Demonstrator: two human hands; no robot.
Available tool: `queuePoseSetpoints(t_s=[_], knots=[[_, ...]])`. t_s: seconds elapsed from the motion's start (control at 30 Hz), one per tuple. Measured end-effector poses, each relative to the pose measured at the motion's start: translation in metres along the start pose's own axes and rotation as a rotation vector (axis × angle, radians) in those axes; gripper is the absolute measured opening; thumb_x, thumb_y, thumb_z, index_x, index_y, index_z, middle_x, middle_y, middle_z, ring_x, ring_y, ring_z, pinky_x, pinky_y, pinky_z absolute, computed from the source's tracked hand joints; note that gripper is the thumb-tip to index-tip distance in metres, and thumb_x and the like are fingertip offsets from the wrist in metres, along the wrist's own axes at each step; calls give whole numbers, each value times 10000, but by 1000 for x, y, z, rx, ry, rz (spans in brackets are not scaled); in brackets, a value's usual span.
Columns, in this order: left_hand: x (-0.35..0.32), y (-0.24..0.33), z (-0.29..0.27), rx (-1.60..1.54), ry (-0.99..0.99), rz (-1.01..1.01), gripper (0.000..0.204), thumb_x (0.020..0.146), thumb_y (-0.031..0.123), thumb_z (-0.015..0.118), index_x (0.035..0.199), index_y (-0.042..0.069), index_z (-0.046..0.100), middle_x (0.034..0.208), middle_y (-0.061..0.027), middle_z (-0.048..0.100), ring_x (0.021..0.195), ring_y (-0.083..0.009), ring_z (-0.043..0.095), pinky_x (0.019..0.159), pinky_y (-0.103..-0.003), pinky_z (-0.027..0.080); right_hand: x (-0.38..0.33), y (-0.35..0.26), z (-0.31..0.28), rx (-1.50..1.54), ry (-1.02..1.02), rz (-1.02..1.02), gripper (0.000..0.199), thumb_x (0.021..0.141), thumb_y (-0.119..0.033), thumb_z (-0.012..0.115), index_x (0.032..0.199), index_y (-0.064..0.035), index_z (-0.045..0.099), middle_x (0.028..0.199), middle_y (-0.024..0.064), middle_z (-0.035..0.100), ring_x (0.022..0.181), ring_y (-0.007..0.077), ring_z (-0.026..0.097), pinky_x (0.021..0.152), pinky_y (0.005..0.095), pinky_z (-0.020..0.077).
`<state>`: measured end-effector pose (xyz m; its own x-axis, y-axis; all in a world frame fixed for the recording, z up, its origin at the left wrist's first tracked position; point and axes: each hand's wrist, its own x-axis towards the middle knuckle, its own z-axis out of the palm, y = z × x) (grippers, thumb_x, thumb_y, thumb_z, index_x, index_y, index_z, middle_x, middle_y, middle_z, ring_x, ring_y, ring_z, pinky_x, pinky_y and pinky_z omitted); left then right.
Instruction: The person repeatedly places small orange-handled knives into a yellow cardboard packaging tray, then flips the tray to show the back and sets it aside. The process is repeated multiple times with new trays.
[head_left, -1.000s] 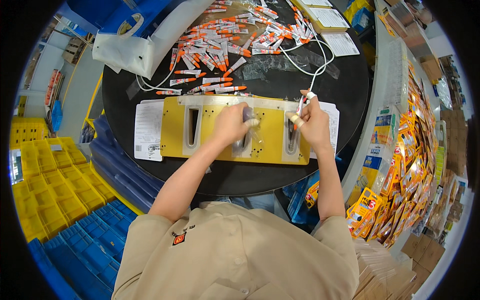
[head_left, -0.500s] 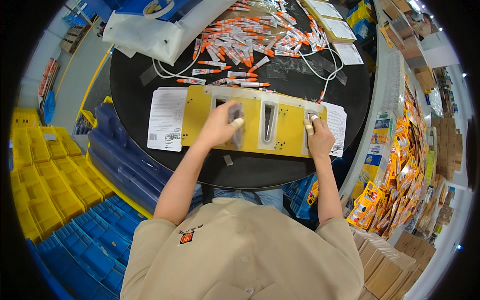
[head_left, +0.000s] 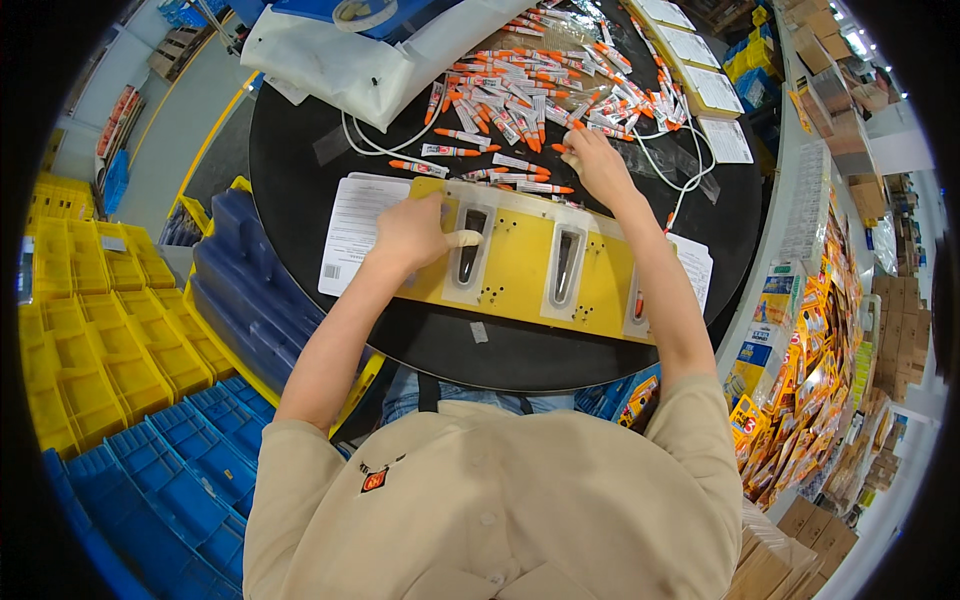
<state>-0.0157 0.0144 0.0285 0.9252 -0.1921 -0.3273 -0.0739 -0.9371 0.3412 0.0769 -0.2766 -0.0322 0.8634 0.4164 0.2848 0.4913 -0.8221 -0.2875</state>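
My left hand [head_left: 412, 235] lies on the left end of a long yellow board [head_left: 515, 245], thumb stretched out toward a clear plastic blister and the fingers near the far edge. Farther off, my right hand [head_left: 597, 168] reaches over the board, its fingertips pinched at an orange-capped small tube [head_left: 558, 148] by the pile of tubes [head_left: 500, 100]. Set in the board are a left blister [head_left: 469, 250], a middle blister [head_left: 566, 268] and a right blister [head_left: 636, 322], the last partly behind my right forearm. Something orange-red shows in the right one.
Printed white cards [head_left: 345, 235] stick out past the board's ends on the round black table [head_left: 450, 345]. A white cable [head_left: 690, 178] loops at the right. Yellow bins [head_left: 120, 330] and blue crates [head_left: 160, 460] stand left; orange packages [head_left: 800, 390] are heaped right.
My right hand has left the right blister and moved away from me to the tubes. The left hand has come off the left blister onto the board's left end. The whole view has shifted slightly.
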Motion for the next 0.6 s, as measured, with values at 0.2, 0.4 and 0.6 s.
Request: queuePoseSetpoints(t_s=[0.2, 0.4, 0.6], knots=[[31, 4, 1, -299, 347, 303, 248, 848, 179, 636, 1058, 50, 659, 939, -145, 666, 897, -312, 639, 774, -398, 495, -104, -74, -53, 81, 134, -392, 202, 748, -23, 599, 945, -43, 638, 1023, 96, 663, 890, 266, 618, 754, 354, 524], [126, 61, 25, 115, 174, 306, 216, 819, 90, 624, 1029, 111, 670, 1052, -101, 586, 955, -285, 618, 807, -403, 490, -152, -99, -38, 220, 47, -130, 276, 739, 4, 628, 1011, -37, 653, 1091, 99, 665, 1019, 266, 631, 814, 337, 536], [138, 63, 11, 145, 122, 561, 163, 824, 120, 644, 984, 147, 650, 1020, -59, 561, 892, -265, 618, 755, -374, 500, -190, -23, -67, 66, 367, 388, 315, 778, -51, 648, 1087, 4, 622, 1179, 185, 606, 1119, 341, 563, 942, 399, 456]])
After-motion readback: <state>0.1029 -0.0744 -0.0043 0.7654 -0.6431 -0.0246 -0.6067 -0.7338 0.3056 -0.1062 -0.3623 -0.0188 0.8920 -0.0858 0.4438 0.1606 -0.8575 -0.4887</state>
